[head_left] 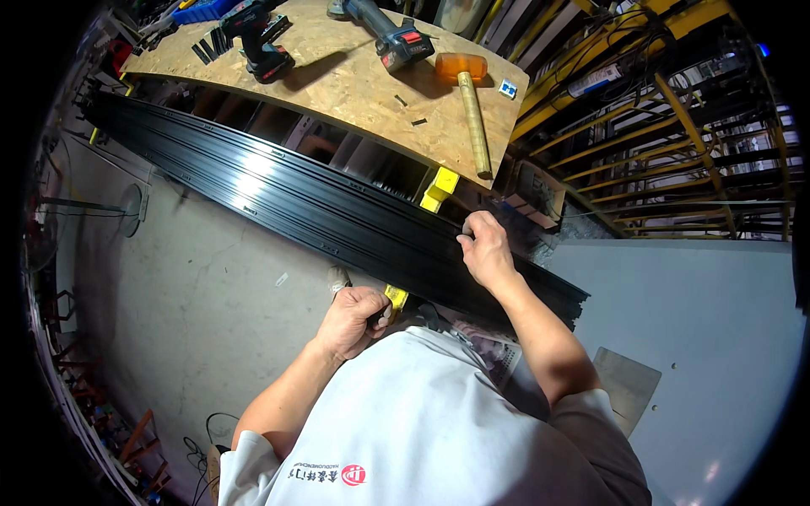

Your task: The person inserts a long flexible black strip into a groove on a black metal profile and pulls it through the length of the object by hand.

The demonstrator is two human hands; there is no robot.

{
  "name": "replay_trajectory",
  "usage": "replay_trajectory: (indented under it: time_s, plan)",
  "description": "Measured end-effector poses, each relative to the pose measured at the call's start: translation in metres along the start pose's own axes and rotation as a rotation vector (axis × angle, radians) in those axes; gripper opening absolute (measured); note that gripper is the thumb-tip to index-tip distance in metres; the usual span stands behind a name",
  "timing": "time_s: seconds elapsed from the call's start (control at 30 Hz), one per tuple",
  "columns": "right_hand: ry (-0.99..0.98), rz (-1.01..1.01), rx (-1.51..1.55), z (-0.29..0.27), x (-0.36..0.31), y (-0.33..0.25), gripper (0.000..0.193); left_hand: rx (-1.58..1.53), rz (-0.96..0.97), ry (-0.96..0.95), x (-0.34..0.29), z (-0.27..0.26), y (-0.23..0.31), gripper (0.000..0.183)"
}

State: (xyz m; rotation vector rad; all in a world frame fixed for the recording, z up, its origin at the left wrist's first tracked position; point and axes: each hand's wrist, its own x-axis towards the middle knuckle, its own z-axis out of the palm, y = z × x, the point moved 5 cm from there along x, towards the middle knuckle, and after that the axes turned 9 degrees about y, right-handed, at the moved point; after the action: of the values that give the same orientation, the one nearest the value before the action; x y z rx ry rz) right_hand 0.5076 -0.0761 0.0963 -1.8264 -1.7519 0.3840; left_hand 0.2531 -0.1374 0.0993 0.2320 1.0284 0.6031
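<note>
Head view: left hand (350,320) closed around a yellow-handled tool (393,298) at the near edge of long black profiles (278,190). Right hand (487,250) gripping their far edge beside a yellow block (440,188).

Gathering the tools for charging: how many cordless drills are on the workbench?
2. One cordless drill lies at the bench's left end; the other cordless drill lies beside the orange mallet. More may be hidden beyond the frame's top.

Left hand (353,319) at centre, just toward 6 o'clock; fingers curled shut, knuckles up, forearm running back toward 7 o'clock. Right hand (485,253) just toward 3 o'clock of centre, fingers bent and pressed down, wrist flexed, bare forearm trailing toward 5 o'clock. Hands near each other, not touching.
</note>
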Motion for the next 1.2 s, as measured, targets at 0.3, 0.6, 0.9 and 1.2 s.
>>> replay_trajectory:
  time_s: [0.3, 0.6, 0.9, 1.2]
  plan:
    - [-0.115, -0.069, -0.029, -0.009, 0.015, 0.003, 0.017, -0.020, -0.005, -0.006, 0.001, 0.001, 0.001, 0.022]
    - [0.218, -0.343, -0.199, -0.009, -0.020, -0.016, 0.015, -0.032, -0.042, -0.024, 0.017, 0.017, 0.002, 0.022]
    - [0.306, -0.299, -0.223, -0.004, -0.024, -0.016, 0.016, -0.003, -0.099, -0.003, 0.043, 0.031, 0.007, 0.027]
    - [0.322, -0.299, -0.174, -0.002, -0.025, -0.014, 0.018, 0.045, -0.120, 0.012, 0.047, 0.038, 0.010, 0.025]
